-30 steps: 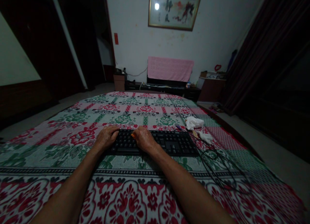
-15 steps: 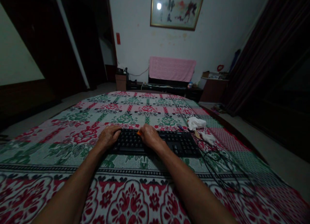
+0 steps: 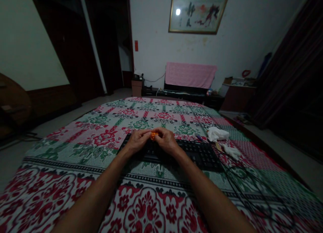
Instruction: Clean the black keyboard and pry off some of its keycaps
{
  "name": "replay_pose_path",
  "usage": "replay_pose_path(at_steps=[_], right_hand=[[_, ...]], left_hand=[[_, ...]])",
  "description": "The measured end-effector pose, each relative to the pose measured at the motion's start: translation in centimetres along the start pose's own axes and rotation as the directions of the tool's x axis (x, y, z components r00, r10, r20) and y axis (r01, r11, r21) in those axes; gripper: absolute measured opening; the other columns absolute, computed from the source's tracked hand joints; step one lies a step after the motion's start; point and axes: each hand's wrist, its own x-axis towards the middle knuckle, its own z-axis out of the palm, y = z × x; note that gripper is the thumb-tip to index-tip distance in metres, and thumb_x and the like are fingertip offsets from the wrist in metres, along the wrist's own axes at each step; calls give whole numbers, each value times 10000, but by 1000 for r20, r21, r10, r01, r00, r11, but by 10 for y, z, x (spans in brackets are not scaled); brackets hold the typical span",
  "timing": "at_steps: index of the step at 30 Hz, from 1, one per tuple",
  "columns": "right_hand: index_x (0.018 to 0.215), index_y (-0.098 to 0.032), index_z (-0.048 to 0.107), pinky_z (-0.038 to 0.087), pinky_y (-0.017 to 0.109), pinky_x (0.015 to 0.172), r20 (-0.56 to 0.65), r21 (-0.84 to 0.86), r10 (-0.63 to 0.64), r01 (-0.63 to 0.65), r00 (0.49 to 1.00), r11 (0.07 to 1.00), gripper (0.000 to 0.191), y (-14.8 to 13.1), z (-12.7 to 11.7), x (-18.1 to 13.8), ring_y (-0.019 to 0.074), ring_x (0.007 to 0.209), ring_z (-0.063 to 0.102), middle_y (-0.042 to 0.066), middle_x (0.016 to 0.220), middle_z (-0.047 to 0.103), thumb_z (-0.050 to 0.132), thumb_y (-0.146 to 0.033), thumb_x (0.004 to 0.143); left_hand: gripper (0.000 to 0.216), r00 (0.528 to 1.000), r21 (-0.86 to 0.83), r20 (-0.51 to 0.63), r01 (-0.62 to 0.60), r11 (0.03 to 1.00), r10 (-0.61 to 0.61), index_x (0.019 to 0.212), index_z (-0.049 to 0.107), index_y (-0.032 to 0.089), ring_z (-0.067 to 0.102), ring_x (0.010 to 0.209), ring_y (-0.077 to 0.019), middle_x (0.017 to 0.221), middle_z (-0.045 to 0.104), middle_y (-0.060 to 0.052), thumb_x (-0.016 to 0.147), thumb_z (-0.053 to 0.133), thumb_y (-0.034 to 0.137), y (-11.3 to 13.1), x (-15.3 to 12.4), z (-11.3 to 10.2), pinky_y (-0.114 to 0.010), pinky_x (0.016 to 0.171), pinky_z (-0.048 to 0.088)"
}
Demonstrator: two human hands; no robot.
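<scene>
Bare left hand [image 3: 137,140], right hand [image 3: 166,139]: both grips narrow, pinching small, crumpled orange piece [image 3: 154,136], maybe cloth, likely to steady it. Long black plastic keyboard [image 3: 202,152] lies flat below, easily reached.

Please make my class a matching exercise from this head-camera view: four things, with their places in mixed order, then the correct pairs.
Things
1. keyboard
2. small orange piece
3. pink towel
4. framed picture

Places
A. high on the wall
B. between the left hand and the right hand
C. lying on the patterned cover
D. draped over a dark object

Pairs: 1-C, 2-B, 3-D, 4-A
</scene>
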Motion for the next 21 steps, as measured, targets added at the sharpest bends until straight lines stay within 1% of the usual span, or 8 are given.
replay_pose_path(at_steps=[2,4,7,9,13,17,19,21], right_hand=[[887,-163,635,439,233,688,-58,27,38,-36,998,999,203,3,5,-1,124,731,573,8,809,643,495,-166,740],[817,-160,633,443,251,686,-154,-31,62,-68,986,997,161,5,8,-2,139,728,565,20,785,625,512,-164,712],[743,-167,626,450,275,688,-255,-118,67,-100,965,988,112,4,11,-5,159,734,558,35,761,604,527,-170,692],[751,-176,632,460,284,701,-249,-101,72,-100,966,990,130,1,13,-6,164,742,571,37,760,616,512,-167,701],[840,-192,652,476,277,767,-165,23,58,-55,985,998,242,-5,19,-9,156,799,614,21,833,672,450,-136,720],[958,-191,642,473,267,825,-100,45,41,-36,994,998,418,-8,23,-11,145,861,623,12,924,682,385,-56,658],[975,-192,638,464,273,858,-76,31,59,-57,995,998,460,-8,22,-11,146,892,620,9,949,681,372,-42,632],[983,-191,634,462,276,874,-54,43,87,-85,995,995,469,-6,21,-10,145,907,621,6,959,682,370,-43,626]], left_hand=[[343,995,-188,-1,100,977,-102,1017,671,178,635,796,-184,909,704,-27,798,475,355,6,-2,14,-283,702,506],[346,975,-339,-54,184,923,-215,998,679,153,634,737,-173,876,706,-38,773,510,355,8,-4,26,-255,629,498],[315,938,-424,-160,215,880,-306,940,692,139,631,717,-160,857,706,-49,708,587,324,4,-6,37,-220,593,483],[311,912,-421,-214,237,875,-350,941,682,131,632,690,-152,835,705,-51,687,604,294,0,-5,39,-212,573,480],[260,877,-372,-287,269,888,-386,889,673,124,631,637,-151,752,699,-43,660,607,226,-10,-3,36,-223,562,484],[184,879,-300,-316,264,917,-357,810,700,147,643,742,-176,802,710,-48,678,586,206,-10,-4,32,-260,681,491],[204,894,-241,-311,253,937,-322,847,707,168,643,783,-185,833,715,-38,689,596,234,-6,-6,33,-273,726,486],[247,919,-117,-300,232,966,-257,908,701,180,642,805,-188,864,715,-29,696,612,269,-2,-7,32,-280,751,481]])
